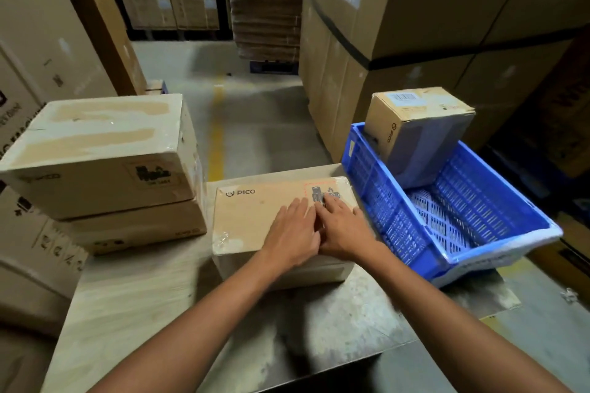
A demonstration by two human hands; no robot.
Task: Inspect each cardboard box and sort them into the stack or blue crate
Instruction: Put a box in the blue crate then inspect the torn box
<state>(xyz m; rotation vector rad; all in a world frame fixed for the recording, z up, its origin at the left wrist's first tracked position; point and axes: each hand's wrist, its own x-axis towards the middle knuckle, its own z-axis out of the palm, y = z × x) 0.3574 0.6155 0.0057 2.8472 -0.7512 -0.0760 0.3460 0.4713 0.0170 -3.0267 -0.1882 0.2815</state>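
Head view: I see both hands lying flat on the top of the PICO box (255, 217), which sits in the middle of the metal table (159, 297). The left hand (292, 230) and the right hand (343, 230) are side by side and touch each other. The fingers are straight and grip nothing. The fingertips reach a printed label with a red dashed border (322, 193) near the far right corner of the box.

I judge that this is the inspection step, feeling the top face and the label. The box is not yet sorted.

To the left, just beside the box, is the stack (95, 153) of two larger taped cartons. To the right is the blue crate (383, 207), tilted, with one smaller PICO carton (418, 134) standing at its far end.

For the next move I think the hands must go apart to the two short sides of the box and lift it. If it goes to the crate, the free place is at the near end.
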